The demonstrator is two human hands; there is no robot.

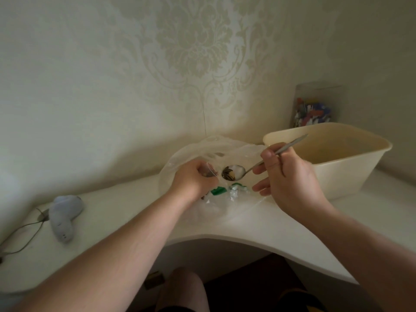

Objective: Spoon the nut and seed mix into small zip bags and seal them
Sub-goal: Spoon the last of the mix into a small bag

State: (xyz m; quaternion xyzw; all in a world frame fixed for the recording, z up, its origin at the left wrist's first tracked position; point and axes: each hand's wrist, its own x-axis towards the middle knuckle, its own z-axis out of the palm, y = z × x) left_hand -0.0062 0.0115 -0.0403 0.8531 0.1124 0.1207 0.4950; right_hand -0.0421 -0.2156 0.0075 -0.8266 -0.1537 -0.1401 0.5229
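Note:
My right hand point(289, 176) holds a metal spoon point(252, 166) by its handle, thumb on top. The spoon's bowl carries a load of nut and seed mix point(229, 173) and hovers just right of my left hand point(194, 180). That hand grips a small clear zip bag point(211, 171) with its mouth turned toward the spoon. Both hands are above a large crumpled clear plastic bag point(216, 149) lying on the white desk point(258, 224). Green-and-white wrappers point(227, 190) lie under the hands.
A cream plastic tub point(351, 163) stands right of the hands against the wall. Behind it is a clear jar of coloured pieces point(315, 109). A pale blue handheld device point(64, 212) with a cable lies at the desk's left. The desk's front edge curves inward near my knees.

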